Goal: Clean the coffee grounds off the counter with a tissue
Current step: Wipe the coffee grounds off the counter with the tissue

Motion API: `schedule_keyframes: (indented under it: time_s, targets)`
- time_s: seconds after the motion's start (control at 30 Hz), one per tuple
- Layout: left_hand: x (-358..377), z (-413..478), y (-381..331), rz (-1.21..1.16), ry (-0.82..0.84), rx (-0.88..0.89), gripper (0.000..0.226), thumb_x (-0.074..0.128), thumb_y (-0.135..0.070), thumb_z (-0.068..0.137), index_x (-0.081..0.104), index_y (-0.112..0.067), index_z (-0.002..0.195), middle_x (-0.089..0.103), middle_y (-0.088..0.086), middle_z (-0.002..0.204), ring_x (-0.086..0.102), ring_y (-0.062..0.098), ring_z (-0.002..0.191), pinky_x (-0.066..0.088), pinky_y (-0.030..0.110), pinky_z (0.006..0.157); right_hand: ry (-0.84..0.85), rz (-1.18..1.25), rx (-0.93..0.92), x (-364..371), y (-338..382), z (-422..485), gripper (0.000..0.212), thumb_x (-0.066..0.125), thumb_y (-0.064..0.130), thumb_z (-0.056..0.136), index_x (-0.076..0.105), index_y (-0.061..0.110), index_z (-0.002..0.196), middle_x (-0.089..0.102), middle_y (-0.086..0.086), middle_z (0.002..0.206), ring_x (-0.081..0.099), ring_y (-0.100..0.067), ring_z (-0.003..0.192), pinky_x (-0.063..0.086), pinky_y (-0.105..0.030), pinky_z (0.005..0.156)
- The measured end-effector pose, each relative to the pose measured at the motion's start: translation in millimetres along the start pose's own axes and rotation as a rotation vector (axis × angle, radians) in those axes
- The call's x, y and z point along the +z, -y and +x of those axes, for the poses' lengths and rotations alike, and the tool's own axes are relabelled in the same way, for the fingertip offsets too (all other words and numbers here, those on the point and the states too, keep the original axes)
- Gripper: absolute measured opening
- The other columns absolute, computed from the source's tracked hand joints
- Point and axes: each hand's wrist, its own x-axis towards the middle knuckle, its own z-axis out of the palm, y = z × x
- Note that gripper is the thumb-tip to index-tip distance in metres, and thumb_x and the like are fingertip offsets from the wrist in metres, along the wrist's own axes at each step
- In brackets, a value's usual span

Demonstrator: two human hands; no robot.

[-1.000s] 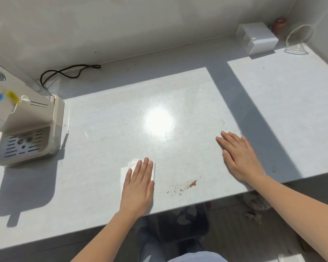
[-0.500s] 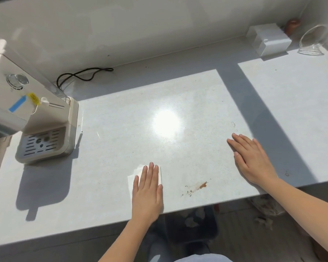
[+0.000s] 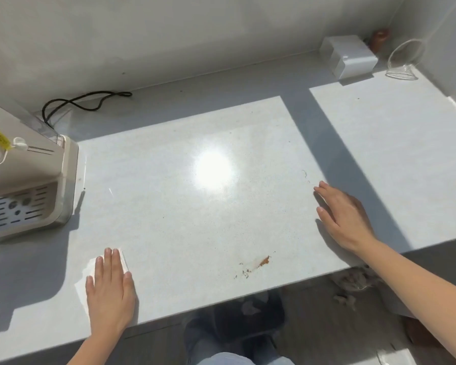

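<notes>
Flat left hand (image 3: 110,293) slid the thin white tissue (image 3: 86,270) left, away from unwiped brown coffee grounds (image 3: 259,263); right hand (image 3: 346,218) lies flat, fingers straight.

bright sun | hard shadows | glare spot on counter (image 3: 169,206) | edges seemingly bowed

One white counter (image 3: 182,219). Two grips, both bare hands: one left grip (image 3: 109,293) and one right grip (image 3: 345,217). One white tissue (image 3: 90,267). One brown smear of coffee grounds (image 3: 263,261), with a few loose specks beside it. One beige coffee machine (image 3: 32,191). One black cord (image 3: 84,104). One white box (image 3: 350,57). One small brown object (image 3: 379,39). One clear glass piece (image 3: 406,60).
</notes>
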Motion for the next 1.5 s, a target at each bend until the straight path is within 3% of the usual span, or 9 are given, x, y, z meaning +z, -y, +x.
schedule_keyframes:
  time_s: [0.07, 0.17, 0.33, 0.6, 0.9, 1.1, 1.3, 1.4, 1.5]
  targets:
    - [1.5, 2.4, -1.0, 0.021, 0.005, 0.052, 0.066, 0.012, -0.035, 0.088, 0.016, -0.012, 0.150, 0.011, 0.004, 0.159, 0.007, 0.022, 0.147, 0.007, 0.047, 0.116, -0.111, -0.119, 0.135, -6.9, -24.8, -0.7, 0.059, 0.025, 0.046, 0.089, 0.041, 0.018, 0.139, 0.035, -0.005, 0.153, 0.038, -0.029, 0.134, 0.028, -0.050, 0.108]
    - [2.0, 5.3, -4.5, 0.039, 0.016, 0.119, 0.069, 0.007, -0.040, 0.087, 0.014, -0.014, 0.150, 0.008, 0.000, 0.159, 0.004, 0.017, 0.147, 0.005, 0.046, 0.117, -0.216, -0.154, 0.386, -2.7, -42.0, -3.0, 0.066, 0.021, 0.046, 0.088, 0.039, 0.009, 0.139, 0.036, -0.011, 0.151, 0.031, -0.028, 0.137, 0.021, -0.054, 0.111]
    - [3.7, 36.5, -59.7, 0.040, 0.028, 0.202, 0.063, 0.012, -0.034, 0.091, 0.009, -0.015, 0.151, 0.002, -0.003, 0.159, -0.002, 0.014, 0.147, -0.001, 0.041, 0.118, -0.205, -0.190, 0.393, 4.8, -51.3, -0.4, 0.057, 0.023, 0.044, 0.091, 0.034, 0.016, 0.140, 0.037, -0.005, 0.149, 0.025, -0.021, 0.137, 0.022, -0.053, 0.111]
    - [17.3, 123.6, -195.5, 0.027, 0.011, 0.282, 0.056, 0.025, -0.023, 0.098, 0.008, -0.013, 0.151, 0.004, 0.003, 0.161, 0.000, 0.020, 0.148, 0.003, 0.046, 0.118, -0.174, -0.216, 0.415, 1.8, -49.2, -0.7, 0.057, 0.022, 0.041, 0.092, 0.034, 0.016, 0.142, 0.033, -0.001, 0.151, 0.025, -0.018, 0.138, 0.019, -0.049, 0.112]
    - [38.6, 147.1, -326.0, 0.073, 0.089, 0.664, 0.057, 0.018, -0.028, 0.098, 0.002, -0.016, 0.151, -0.002, 0.000, 0.161, -0.006, 0.017, 0.147, -0.002, 0.044, 0.119, -0.140, -0.242, 0.439, -1.7, -46.3, -0.6, 0.056, 0.020, 0.039, 0.093, 0.034, 0.018, 0.143, 0.031, 0.004, 0.154, 0.025, -0.017, 0.142, 0.018, -0.047, 0.114]
    - [65.1, 91.2, -396.3, 0.200, 0.217, 1.204, 0.057, 0.014, -0.034, 0.098, -0.004, -0.022, 0.151, -0.007, -0.005, 0.161, -0.013, 0.013, 0.146, -0.009, 0.039, 0.118, -0.180, -0.180, 0.420, -1.2, -47.9, -1.1, 0.054, 0.020, 0.037, 0.094, 0.036, 0.017, 0.142, 0.034, 0.002, 0.153, 0.027, -0.019, 0.141, 0.017, -0.048, 0.115]
    - [66.7, 69.1, -367.7, 0.373, 0.351, 1.659, 0.057, 0.012, -0.038, 0.098, -0.008, -0.026, 0.150, -0.013, -0.008, 0.159, -0.019, 0.012, 0.145, -0.014, 0.037, 0.117, -0.183, -0.163, 0.411, -3.5, -46.8, -1.5, 0.054, 0.019, 0.037, 0.095, 0.038, 0.016, 0.141, 0.036, 0.002, 0.152, 0.029, -0.019, 0.140, 0.020, -0.049, 0.114]
    - [55.9, 81.7, -344.9, 0.368, 0.372, 1.658, 0.056, 0.012, -0.039, 0.099, -0.010, -0.028, 0.150, -0.014, -0.011, 0.158, -0.019, 0.010, 0.145, -0.014, 0.036, 0.117, -0.181, -0.160, 0.407, -3.9, -46.2, -2.1, 0.056, 0.018, 0.037, 0.094, 0.036, 0.018, 0.143, 0.033, 0.003, 0.153, 0.026, -0.018, 0.142, 0.016, -0.047, 0.116]
    - [39.6, 107.5, -314.4, 0.329, 0.308, 1.463, 0.056, 0.006, -0.041, 0.097, -0.008, -0.029, 0.150, -0.013, -0.012, 0.158, -0.018, 0.009, 0.145, -0.013, 0.034, 0.117, -0.186, -0.149, 0.402, -3.9, -46.7, -2.3, 0.055, 0.020, 0.037, 0.094, 0.035, 0.018, 0.143, 0.031, 0.004, 0.154, 0.023, -0.017, 0.143, 0.013, -0.046, 0.116]
